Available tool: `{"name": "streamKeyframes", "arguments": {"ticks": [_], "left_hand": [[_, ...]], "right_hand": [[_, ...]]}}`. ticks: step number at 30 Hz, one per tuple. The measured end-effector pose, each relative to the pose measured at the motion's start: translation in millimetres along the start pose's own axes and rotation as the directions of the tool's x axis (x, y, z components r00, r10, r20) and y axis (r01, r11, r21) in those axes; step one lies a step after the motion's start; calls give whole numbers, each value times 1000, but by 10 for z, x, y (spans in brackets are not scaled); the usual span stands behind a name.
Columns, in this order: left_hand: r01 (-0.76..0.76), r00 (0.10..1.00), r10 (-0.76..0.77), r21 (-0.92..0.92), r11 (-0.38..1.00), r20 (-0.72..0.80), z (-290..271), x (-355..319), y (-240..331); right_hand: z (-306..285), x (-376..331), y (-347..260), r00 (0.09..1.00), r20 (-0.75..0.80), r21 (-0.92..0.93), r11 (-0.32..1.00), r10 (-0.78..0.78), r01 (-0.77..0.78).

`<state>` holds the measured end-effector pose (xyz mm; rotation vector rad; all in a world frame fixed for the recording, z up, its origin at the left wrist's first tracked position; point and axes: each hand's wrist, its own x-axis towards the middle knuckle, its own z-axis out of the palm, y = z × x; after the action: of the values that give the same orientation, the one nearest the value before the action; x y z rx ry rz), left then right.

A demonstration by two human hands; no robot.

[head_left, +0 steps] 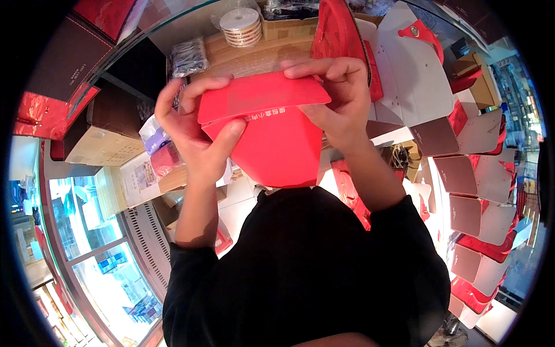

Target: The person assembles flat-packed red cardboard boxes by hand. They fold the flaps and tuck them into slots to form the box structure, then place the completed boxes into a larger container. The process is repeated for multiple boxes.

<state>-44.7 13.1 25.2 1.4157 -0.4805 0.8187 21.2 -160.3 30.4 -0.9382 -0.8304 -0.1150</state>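
Between my two hands is a red cardboard box (pixel 283 150), held up in front of my body. Its top edge is folded over into a flap (pixel 266 95), and pale print shows just beneath the fold. On the left side, my left hand (pixel 199 130) pinches the flap's end, its thumb in front and its fingers over the top edge. My right hand (pixel 344 98) grips the opposite end, fingertips on the upper edge and thumb partly hidden by the box. Whether anything is inside cannot be seen.
Beyond the box, a wooden tabletop (pixel 263 55) carries a stack of white spools (pixel 240 29) and a plastic-wrapped bundle (pixel 189 56). A brown carton (pixel 104 141) stands left. Opened white and red boxes (pixel 410 75) stand right, above a row of similar boxes (pixel 483 176).
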Motion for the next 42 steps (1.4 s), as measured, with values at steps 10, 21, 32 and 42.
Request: {"name": "streamKeyframes", "arguments": {"ticks": [10,21,32,42], "left_hand": [[-48,992,5,330,943,128,-180,14,-11],[342,925,-375,283,896,68,-88,22,23],[270,938,-329,369,889,107,-44,10,-63],[93,954,-262,694,714,142,-117,23,-225]], "right_hand": [[-113,1,-152,915,152,-209,917,374,-340],[-214,-73,-101,936,147,-337,906,321,-257],[-310,6,-131,854,218,-568,773,473,-283],[-318,149,-112,836,123,-496,762,535,-416]]}}
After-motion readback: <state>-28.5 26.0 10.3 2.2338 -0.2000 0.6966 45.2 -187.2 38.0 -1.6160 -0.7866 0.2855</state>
